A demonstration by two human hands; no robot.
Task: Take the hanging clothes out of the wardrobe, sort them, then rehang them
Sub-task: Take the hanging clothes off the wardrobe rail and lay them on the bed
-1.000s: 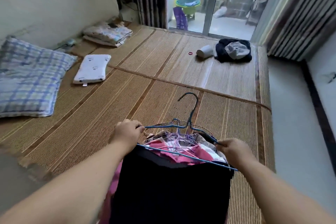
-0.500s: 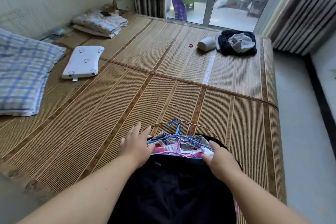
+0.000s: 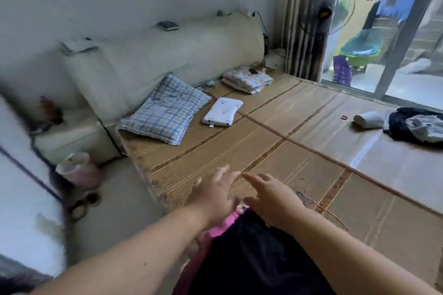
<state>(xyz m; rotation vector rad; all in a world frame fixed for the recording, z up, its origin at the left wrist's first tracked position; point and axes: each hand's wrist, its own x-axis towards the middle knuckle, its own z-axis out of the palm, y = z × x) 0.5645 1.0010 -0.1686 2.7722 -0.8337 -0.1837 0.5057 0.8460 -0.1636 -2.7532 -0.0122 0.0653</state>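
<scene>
A pile of clothes on hangers lies on the straw mat [image 3: 299, 127] at the near edge of the bed. On top is a black garment [image 3: 254, 254], with pink cloth [image 3: 220, 225] showing under its left side. Thin wire hangers [image 3: 321, 208] stick out to the right of the pile. My left hand [image 3: 215, 194] hovers over the pile's upper left with straight, spread fingers. My right hand [image 3: 271, 196] is over the pile's top, its fingers stretched forward and holding nothing. The wardrobe is out of view.
A checked pillow [image 3: 165, 110], a small white pillow [image 3: 223, 111] and a folded blanket [image 3: 247, 79] lie near the padded headboard [image 3: 167, 55]. A dark clothes heap [image 3: 417, 127] and a white roll [image 3: 369, 120] sit at the far right. A pink cup [image 3: 76, 170] stands by the bed's left.
Both hands let go of the hangers and the black garment and lifted with fingers spread. The pile now lies on the mat. The view swung left toward the headboard.
</scene>
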